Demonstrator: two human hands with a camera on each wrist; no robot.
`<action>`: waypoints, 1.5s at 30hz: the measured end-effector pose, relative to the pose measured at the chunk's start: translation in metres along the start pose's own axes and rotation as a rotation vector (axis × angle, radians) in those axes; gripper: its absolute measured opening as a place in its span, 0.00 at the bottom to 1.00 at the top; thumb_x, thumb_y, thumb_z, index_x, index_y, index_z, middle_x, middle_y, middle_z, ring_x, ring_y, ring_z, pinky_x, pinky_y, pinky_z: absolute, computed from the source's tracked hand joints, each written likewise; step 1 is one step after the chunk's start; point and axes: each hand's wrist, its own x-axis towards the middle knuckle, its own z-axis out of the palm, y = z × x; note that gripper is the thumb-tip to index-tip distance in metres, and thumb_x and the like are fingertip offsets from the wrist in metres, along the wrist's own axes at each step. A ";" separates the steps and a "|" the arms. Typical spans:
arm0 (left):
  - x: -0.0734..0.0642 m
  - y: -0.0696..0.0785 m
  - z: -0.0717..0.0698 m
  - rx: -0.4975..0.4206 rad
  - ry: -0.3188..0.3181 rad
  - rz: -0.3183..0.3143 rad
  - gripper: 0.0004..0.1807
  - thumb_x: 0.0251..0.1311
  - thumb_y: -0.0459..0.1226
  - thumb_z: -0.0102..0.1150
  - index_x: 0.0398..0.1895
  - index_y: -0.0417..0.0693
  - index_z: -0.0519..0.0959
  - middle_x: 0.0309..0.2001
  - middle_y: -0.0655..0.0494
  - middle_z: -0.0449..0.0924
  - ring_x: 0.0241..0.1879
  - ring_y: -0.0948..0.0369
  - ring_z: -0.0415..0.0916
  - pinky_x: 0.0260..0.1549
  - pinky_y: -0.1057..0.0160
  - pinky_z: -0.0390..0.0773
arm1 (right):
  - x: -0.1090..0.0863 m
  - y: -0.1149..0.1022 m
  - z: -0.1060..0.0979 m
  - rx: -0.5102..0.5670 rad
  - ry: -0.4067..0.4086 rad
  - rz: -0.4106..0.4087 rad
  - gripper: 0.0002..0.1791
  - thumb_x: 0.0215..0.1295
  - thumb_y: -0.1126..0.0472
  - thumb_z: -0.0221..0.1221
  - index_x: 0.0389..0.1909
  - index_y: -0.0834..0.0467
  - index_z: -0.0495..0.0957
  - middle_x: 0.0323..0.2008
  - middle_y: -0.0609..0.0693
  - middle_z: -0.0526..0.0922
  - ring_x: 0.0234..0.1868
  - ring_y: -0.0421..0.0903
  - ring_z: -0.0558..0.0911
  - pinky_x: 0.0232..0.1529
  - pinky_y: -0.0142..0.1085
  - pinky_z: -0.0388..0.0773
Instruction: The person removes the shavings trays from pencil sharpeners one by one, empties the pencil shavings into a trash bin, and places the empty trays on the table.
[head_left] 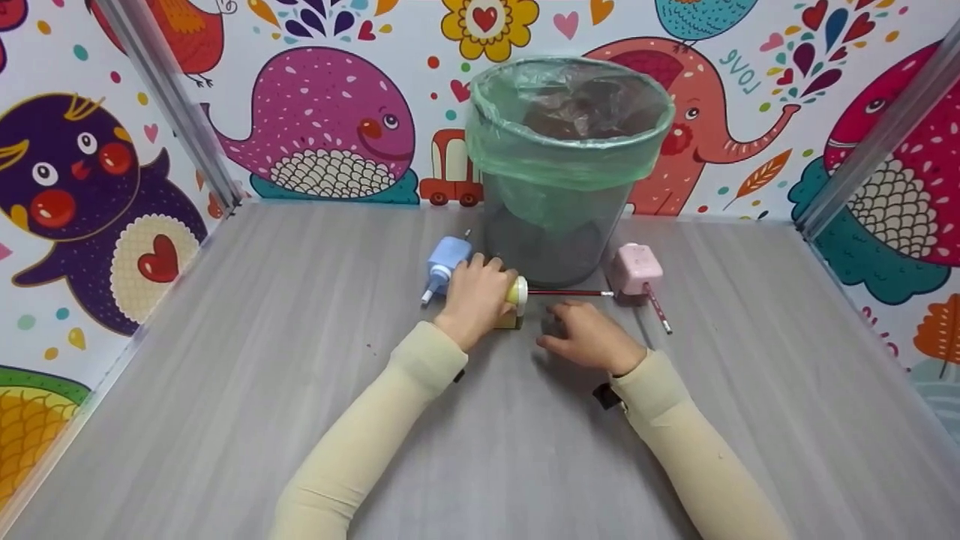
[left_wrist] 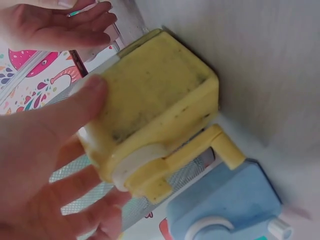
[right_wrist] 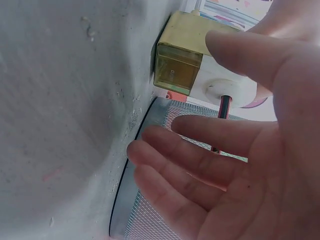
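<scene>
My left hand (head_left: 475,298) grips a yellow crank pencil sharpener (left_wrist: 155,92) that stands on the table. Its thumb lies along one side of the body, and the crank handle (left_wrist: 200,150) faces the blue sharpener (left_wrist: 225,200). A dark red pencil (head_left: 566,292) sticks out of the white front of the yellow sharpener, pointing right. Just in front of that pencil is my right hand (head_left: 589,335), its fingers loosely spread and holding nothing. In the right wrist view, the yellow sharpener's see-through shavings drawer (right_wrist: 176,69) shows beside the pencil hole.
A mesh waste bin (head_left: 555,240) with a green liner (head_left: 562,169) stands just behind the pencil. Right of it sits a pink sharpener (head_left: 637,266) with a patterned pencil (head_left: 659,311) in it. Printed wall panels (head_left: 330,127) enclose the grey table (head_left: 510,450).
</scene>
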 end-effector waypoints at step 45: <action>0.000 -0.003 0.001 -0.060 0.068 0.013 0.24 0.51 0.51 0.75 0.47 0.47 0.86 0.44 0.49 0.86 0.46 0.50 0.79 0.43 0.51 0.83 | 0.035 -0.001 0.013 0.101 -0.124 0.084 0.34 0.68 0.51 0.62 0.71 0.61 0.66 0.56 0.62 0.82 0.57 0.57 0.80 0.65 0.53 0.72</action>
